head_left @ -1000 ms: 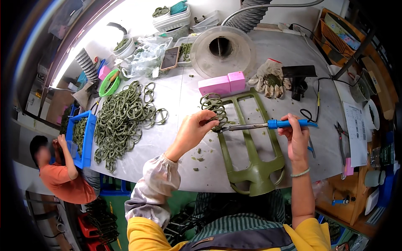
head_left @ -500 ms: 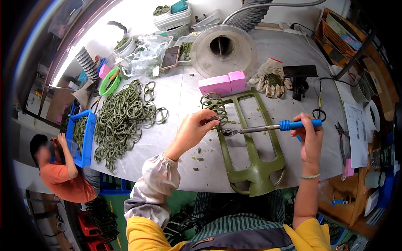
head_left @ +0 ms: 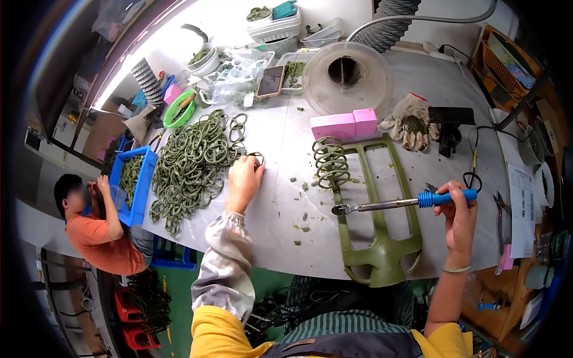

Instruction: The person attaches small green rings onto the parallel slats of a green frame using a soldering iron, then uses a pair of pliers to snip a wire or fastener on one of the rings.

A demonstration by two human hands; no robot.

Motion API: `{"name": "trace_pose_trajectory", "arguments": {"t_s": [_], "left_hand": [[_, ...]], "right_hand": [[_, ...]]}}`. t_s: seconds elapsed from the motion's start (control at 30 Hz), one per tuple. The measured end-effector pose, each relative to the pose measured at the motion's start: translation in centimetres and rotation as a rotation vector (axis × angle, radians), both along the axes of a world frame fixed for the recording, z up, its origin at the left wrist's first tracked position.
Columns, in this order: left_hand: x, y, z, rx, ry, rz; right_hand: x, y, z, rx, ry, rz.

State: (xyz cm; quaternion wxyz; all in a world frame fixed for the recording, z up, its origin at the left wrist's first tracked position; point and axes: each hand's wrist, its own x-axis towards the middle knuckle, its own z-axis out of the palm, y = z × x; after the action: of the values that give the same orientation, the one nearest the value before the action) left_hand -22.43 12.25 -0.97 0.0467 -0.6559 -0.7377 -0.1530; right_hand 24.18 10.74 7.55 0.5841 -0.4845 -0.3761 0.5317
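Observation:
At the right edge of a heap of dark green rings [head_left: 194, 158], my left hand [head_left: 244, 182] has its fingers bent onto a loose green ring [head_left: 256, 156]; the fingertips partly hide it. My right hand [head_left: 457, 224] is closed round the blue handle of a soldering iron [head_left: 388, 204]. The iron's metal shaft points left, its darkened tip over the left bar of an olive-green frame [head_left: 382, 256]. Several green rings [head_left: 331, 164] are stacked along the upper part of that bar. The frame lies flat on the grey table, its wide end toward me.
Behind the frame are pink blocks [head_left: 340, 126], a stained work glove [head_left: 410, 122] and a clear extraction hood [head_left: 316, 77]. A phone [head_left: 271, 81] leans by plastic tubs. Pliers [head_left: 500, 215] lie at the right. Green scraps dot the table. At far left a person in orange sits by a blue crate [head_left: 134, 185].
My left hand has left the rings on the frame and moved left to the heap. My right hand still holds the iron by the frame. The whole view has shifted.

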Motion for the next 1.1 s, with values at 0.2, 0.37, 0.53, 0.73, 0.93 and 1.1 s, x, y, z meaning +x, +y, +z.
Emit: {"name": "trace_pose_trajectory", "arguments": {"t_s": [0.2, 0.37, 0.53, 0.73, 0.93, 1.1], "left_hand": [[2.8, -0.7, 1.0, -0.074, -0.064, -0.126], [4.6, 1.0, 0.5, -0.062, 0.102, 0.164], [3.9, -0.3, 0.5, 0.043, 0.043, -0.026], [7.9, -3.1, 8.2, -0.148, -0.506, -0.159], [12.9, -4.4, 7.7, -0.156, -0.924, -0.293], [14.9, -2.9, 7.3, -0.192, -0.906, -0.377]], "right_hand": [[0.3, 0.1, 0.1, 0.000, -0.025, -0.001], [-0.3, -0.1, 0.5, 0.016, -0.027, -0.002], [-0.2, -0.4, 0.9, 0.010, -0.023, -0.015], [0.7, -0.4, 0.5, 0.016, -0.041, -0.039], [0.6, -0.2, -0.2, 0.021, -0.028, -0.011], [0.4, 0.1, -1.5, 0.007, -0.006, -0.018]]}}
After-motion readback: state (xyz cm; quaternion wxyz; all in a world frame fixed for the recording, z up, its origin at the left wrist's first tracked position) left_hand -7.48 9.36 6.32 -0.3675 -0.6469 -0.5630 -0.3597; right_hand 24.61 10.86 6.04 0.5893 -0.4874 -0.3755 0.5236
